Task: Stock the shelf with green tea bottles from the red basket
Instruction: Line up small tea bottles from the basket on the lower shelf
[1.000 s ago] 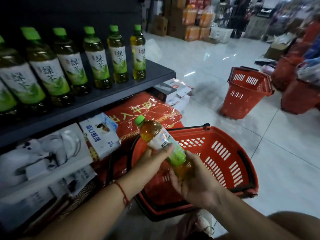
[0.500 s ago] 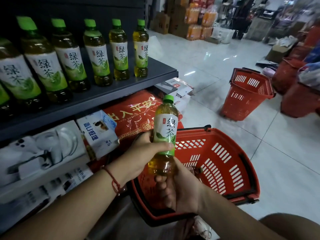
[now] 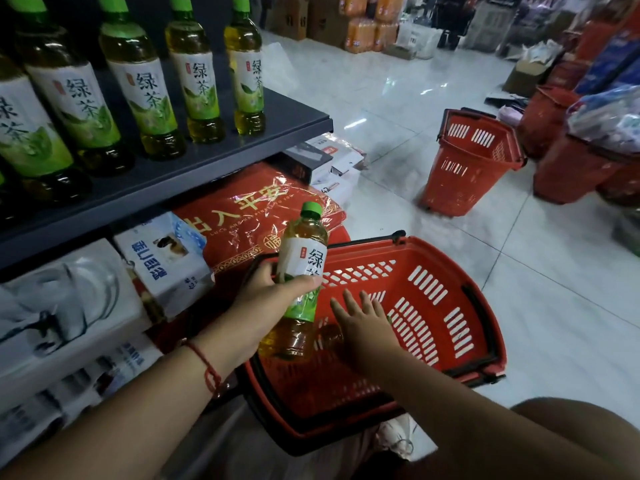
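My left hand (image 3: 268,299) grips a green tea bottle (image 3: 301,268) round its label, upright over the near-left rim of the red basket (image 3: 460,306). My right hand (image 3: 363,323) reaches down into the basket with straight, spread fingers and holds nothing. Another bottle (image 3: 329,336) lies in the basket just under that hand, mostly hidden. On the dark shelf (image 3: 194,168) at upper left stands a row of several green tea bottles (image 3: 197,71) with green caps.
Below the shelf lie a red packaged mat (image 3: 249,216) and white boxed goods (image 3: 62,306). A second red basket (image 3: 471,161) stands on the white tiled floor to the right, with more red baskets and stacked goods behind it.
My right hand has let go of the bottle's base and moved down into the basket, fingers spread. My left hand alone holds the upright bottle.
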